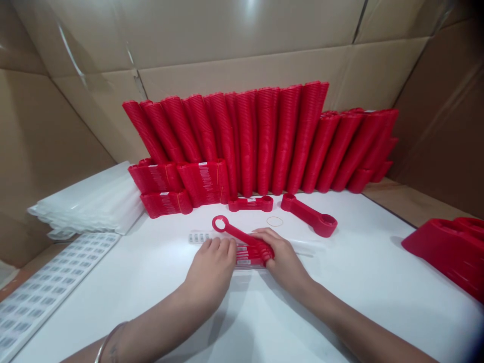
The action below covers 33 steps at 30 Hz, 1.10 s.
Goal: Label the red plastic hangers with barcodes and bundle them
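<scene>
In the middle of the table, my right hand (286, 258) is wrapped round the right end of a small fanned stack of red ring-ended plastic pieces (263, 250). Small white labels show on their edges. One piece (236, 232) is swung out of line, its open ring pointing up and left. My left hand (214, 267) is closed over the stack's left end, its fingertips mostly hidden. Beneath the hands lie a barcode label strip (198, 238) and clear plastic (302, 245). Just beyond are a thin rubber band (275, 221) and two more red stacks, one flat (250, 203), one slanted (308, 216).
Tall columns of red pieces (245, 143) stand along the cardboard wall (242, 63). Banded, labelled bundles (204, 181) sit at their left. Clear bags (94, 201) and barcode label sheets (49, 290) lie on the left; a large red stack (449, 252) is at right.
</scene>
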{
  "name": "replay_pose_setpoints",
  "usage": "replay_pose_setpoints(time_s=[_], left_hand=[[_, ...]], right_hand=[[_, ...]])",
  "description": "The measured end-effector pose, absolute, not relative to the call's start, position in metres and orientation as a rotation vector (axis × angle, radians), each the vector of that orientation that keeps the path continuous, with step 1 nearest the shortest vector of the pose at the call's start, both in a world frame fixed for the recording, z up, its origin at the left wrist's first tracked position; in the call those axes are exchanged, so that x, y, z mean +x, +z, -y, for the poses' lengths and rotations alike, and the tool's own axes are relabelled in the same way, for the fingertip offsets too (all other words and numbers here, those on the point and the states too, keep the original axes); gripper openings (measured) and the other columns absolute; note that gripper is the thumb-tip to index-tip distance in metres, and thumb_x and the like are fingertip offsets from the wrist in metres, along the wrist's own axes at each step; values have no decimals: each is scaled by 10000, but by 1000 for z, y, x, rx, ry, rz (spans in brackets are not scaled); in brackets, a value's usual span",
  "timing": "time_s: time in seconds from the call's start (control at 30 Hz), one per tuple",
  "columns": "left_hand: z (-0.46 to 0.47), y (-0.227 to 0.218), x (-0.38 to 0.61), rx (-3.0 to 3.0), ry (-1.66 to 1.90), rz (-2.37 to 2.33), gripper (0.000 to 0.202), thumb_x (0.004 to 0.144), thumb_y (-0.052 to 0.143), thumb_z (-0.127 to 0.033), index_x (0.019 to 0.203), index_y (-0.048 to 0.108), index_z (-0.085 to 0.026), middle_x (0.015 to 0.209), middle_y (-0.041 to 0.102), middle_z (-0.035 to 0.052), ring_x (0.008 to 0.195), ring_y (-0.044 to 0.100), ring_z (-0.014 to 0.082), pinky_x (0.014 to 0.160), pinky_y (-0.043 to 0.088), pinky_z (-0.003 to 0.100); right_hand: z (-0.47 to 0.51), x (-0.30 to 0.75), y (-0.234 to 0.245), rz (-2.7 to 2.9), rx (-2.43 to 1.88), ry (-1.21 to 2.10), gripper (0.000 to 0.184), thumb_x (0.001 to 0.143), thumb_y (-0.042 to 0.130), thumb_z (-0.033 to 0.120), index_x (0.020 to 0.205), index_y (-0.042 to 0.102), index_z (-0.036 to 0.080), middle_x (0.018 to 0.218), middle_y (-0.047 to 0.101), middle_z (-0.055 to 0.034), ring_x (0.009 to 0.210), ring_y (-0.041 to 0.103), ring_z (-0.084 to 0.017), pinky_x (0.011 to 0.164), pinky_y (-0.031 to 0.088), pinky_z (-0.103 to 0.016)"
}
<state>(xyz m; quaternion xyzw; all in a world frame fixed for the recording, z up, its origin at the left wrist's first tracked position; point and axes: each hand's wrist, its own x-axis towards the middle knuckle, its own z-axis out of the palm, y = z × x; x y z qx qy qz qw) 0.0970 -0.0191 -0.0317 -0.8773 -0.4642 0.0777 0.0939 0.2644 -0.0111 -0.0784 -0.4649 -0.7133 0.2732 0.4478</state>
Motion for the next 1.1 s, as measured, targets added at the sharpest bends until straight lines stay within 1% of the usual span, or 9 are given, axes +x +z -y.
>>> replay_pose_setpoints(time_s=[0.17, 0.27, 0.37, 0.53, 0.67, 0.83, 0.9, 1.0, 1.1], left_hand=[[11, -33, 97, -2758, 98, 1379, 213, 788, 479, -234, 974, 515, -136, 939, 584, 115, 880, 542, 272, 725, 446, 398], [9, -38, 96, -2693, 57, 1302, 270, 773, 428, -114, 1033, 499, -125, 1017, 568, 134, 958, 520, 271, 801, 420, 415], [10, -41, 95, -2584, 8, 1176, 391, 757, 375, -66, 1138, 459, -96, 1191, 487, 168, 1099, 436, 295, 935, 320, 465], [17, -37, 99, -2584, 100, 1157, 447, 734, 374, -63, 1175, 446, -74, 1091, 533, 151, 990, 495, 279, 894, 368, 430], [22, -35, 102, -2624, 83, 1127, 464, 714, 376, -31, 1174, 433, -50, 1105, 539, 182, 1095, 446, 307, 947, 314, 468], [23, -32, 102, -2633, 253, 1208, 310, 686, 361, 7, 918, 543, -88, 880, 591, 128, 874, 545, 268, 807, 425, 406], [22, -30, 101, -2632, 218, 1218, 326, 679, 370, 5, 943, 526, -108, 913, 575, 117, 847, 538, 258, 744, 446, 385], [18, -31, 99, -2621, 94, 1205, 422, 682, 378, 4, 1073, 466, -126, 1045, 536, 123, 919, 511, 255, 751, 440, 373], [15, -34, 99, -2623, 161, 1270, 369, 692, 375, 1, 1020, 492, -121, 928, 568, 105, 830, 535, 240, 697, 446, 361]], right_hand=[[7, 270, -79, 1624, -1247, 683, 558, 521, 345, -55, 936, 622, 196, 999, 586, -35, 967, 537, -190, 870, 423, -343], [6, 271, -78, 1600, -1250, 722, 539, 531, 353, -50, 921, 631, 198, 972, 592, -33, 952, 543, -192, 858, 432, -340], [8, 269, -77, 1601, -1243, 753, 559, 544, 357, -55, 947, 639, 209, 964, 594, -35, 934, 545, -192, 827, 448, -332], [10, 269, -75, 1602, -1257, 750, 532, 584, 364, -49, 957, 642, 207, 947, 592, -36, 911, 549, -187, 809, 454, -325], [9, 270, -75, 1577, -1258, 767, 529, 583, 350, -52, 939, 648, 202, 935, 592, -33, 907, 552, -179, 815, 452, -318], [9, 270, -76, 1569, -1262, 804, 530, 557, 343, -51, 906, 656, 194, 905, 603, -27, 868, 566, -173, 781, 460, -301], [9, 269, -75, 1580, -1246, 800, 540, 545, 338, -53, 904, 655, 196, 913, 605, -25, 878, 564, -171, 787, 454, -295], [10, 269, -73, 1586, -1229, 790, 554, 533, 331, -53, 913, 647, 197, 926, 603, -22, 886, 561, -166, 781, 450, -280], [10, 270, -72, 1576, -1252, 762, 529, 540, 335, -47, 901, 640, 193, 927, 604, -20, 887, 559, -164, 789, 442, -273]])
